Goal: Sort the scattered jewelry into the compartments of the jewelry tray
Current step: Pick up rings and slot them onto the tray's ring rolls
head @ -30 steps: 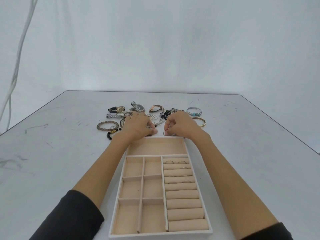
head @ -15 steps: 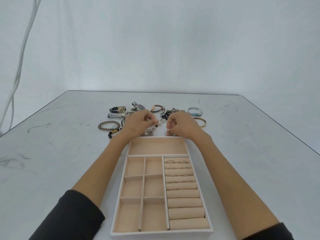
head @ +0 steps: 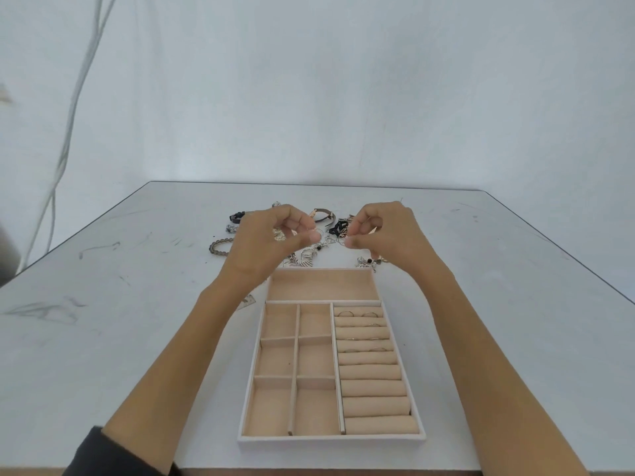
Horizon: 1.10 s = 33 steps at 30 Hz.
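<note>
A beige jewelry tray (head: pixel 256 338) lies on the table in front of me, with several square compartments at left, ring rolls (head: pixel 372 372) at right holding a few thin rings, and one wide compartment at the far end. Beyond it lies the scattered jewelry (head: pixel 305 257): earrings, bracelets and watches. My left hand (head: pixel 271 238) and my right hand (head: pixel 385 231) are raised above that pile. Each pinches one end of a tangle of small silver earrings (head: pixel 330 240) stretched between them.
A beaded bracelet (head: pixel 220 247) lies left of the pile, a brown strap watch (head: pixel 323 214) behind it, and loose earrings (head: pixel 371 264) by the tray's far right corner. A small piece (head: pixel 248 302) lies under my left forearm. White cables (head: pixel 68 125) hang at far left.
Both hands have risen from the tabletop by the tray's far edge and moved apart, lifting a tangle of small silver pieces between them. The camera has tilted upward slightly.
</note>
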Each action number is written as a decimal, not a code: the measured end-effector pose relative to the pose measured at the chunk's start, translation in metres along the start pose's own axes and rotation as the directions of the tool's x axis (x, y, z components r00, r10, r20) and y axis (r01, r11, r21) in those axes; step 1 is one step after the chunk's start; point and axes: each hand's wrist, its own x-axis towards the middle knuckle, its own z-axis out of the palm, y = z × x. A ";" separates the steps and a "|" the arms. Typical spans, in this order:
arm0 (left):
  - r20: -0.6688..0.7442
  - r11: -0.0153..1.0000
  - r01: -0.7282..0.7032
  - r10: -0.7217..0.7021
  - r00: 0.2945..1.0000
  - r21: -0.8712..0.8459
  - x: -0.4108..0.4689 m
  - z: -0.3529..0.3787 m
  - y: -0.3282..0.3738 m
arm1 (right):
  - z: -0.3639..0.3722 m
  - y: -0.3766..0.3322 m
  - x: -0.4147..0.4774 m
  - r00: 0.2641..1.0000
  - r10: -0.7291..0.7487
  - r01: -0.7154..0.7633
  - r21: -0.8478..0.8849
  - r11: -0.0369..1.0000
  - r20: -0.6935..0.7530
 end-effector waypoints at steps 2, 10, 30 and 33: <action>0.011 1.000 -0.008 0.008 1.000 -0.003 -0.014 -0.002 0.004 | -0.003 -0.005 -0.010 1.000 -0.001 0.001 0.044 0.999 -0.002; 0.055 0.999 -0.003 0.005 0.998 -0.041 -0.049 0.003 0.013 | -0.007 -0.019 -0.052 0.999 -0.017 0.013 0.128 0.992 0.028; -0.016 1.000 0.015 -0.015 1.000 0.004 -0.055 0.001 0.013 | 0.002 0.011 -0.160 0.992 -0.049 0.070 0.186 0.980 -0.113; -0.016 1.000 0.010 -0.010 1.000 0.004 -0.056 0.000 0.012 | 0.002 0.011 -0.161 0.988 -0.065 0.091 0.189 0.978 -0.140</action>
